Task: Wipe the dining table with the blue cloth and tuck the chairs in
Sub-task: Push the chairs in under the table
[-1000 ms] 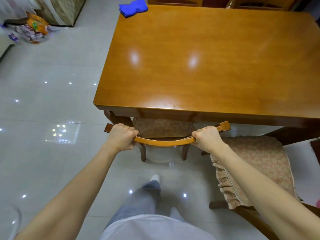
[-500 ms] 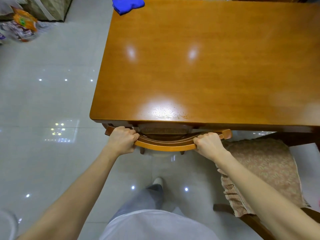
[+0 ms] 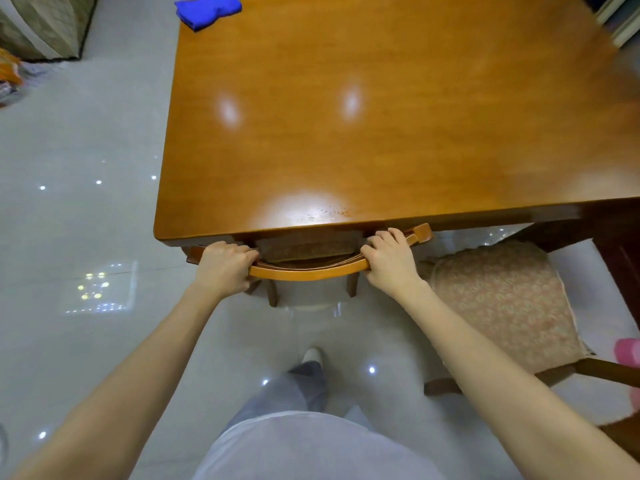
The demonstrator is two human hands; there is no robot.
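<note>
The wooden dining table (image 3: 381,116) fills the upper middle of the view. The blue cloth (image 3: 207,8) lies crumpled on its far left corner. A wooden chair stands at the near edge, its seat under the tabletop and its curved top rail (image 3: 308,271) close to the table's edge. My left hand (image 3: 225,263) grips the rail's left end. My right hand (image 3: 389,259) holds the rail's right end, fingers curled over it. A second chair with a patterned cushion (image 3: 502,299) stands pulled out to the right, beside my right arm.
Glossy tiled floor (image 3: 69,220) spreads to the left and under me. A quilted sofa corner (image 3: 41,22) and orange packets (image 3: 7,71) lie far left. A pink object (image 3: 627,353) shows at the right edge. My leg and foot (image 3: 311,358) are behind the chair.
The chair has slid forward under the table: its seat, exposed a second ago, is now mostly hidden. Both hands stayed on the rail and moved forward with it.
</note>
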